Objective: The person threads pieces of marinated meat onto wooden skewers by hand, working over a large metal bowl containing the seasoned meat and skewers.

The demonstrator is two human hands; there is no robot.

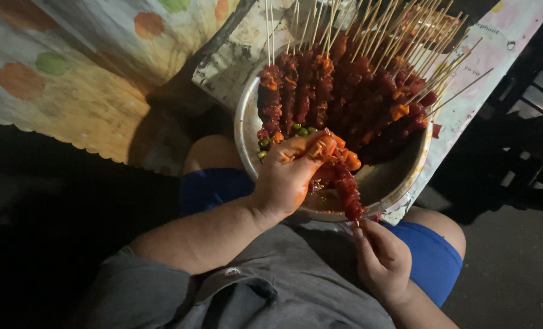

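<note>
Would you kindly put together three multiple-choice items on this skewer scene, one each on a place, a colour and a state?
1. Where do the finished skewers lie?
A. On the floor
B. Across the far side of the metal bowl, sticks pointing away
C. On the person's lap

2. What colour are the shorts?
A. Blue
B. White
C. Yellow

3. What is the left hand doing?
A. Resting flat on the patterned cloth
B. Hanging free, apart from everything
C. Closed on marinated meat over the bowl

Answers:
1 B, since the red-coated skewers fan over the bowl's far rim.
2 A, since blue fabric shows on both thighs.
3 C, since the sauce-stained fingers grip the meat, while the right hand pinches the stick's lower end below it.
</note>
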